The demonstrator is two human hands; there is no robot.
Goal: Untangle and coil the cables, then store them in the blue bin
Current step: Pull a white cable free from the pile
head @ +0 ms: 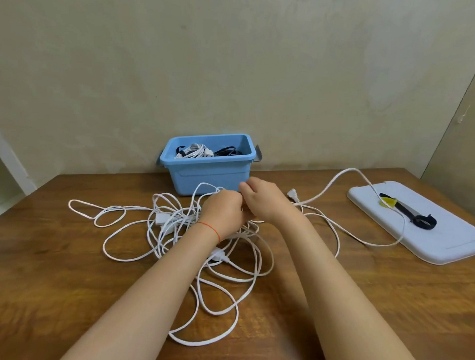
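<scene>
- The tangle of white cables point(201, 248) lies on the wooden counter point(53, 267), nearest the person, with loops spread wide.
- Left hand point(224, 211) and right hand point(262, 199) meet over the knot, fingers curled and seemingly pinching strands; untangling is in hand, I think.
- Next, one end must be freed.
- The blue bin point(208, 176) behind already holds coiled white and black cables.

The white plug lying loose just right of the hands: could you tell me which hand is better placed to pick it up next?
Probably the right hand. The white plug lies on the table just beyond its knuckles, whereas the left hand would have to cross over it.
</scene>
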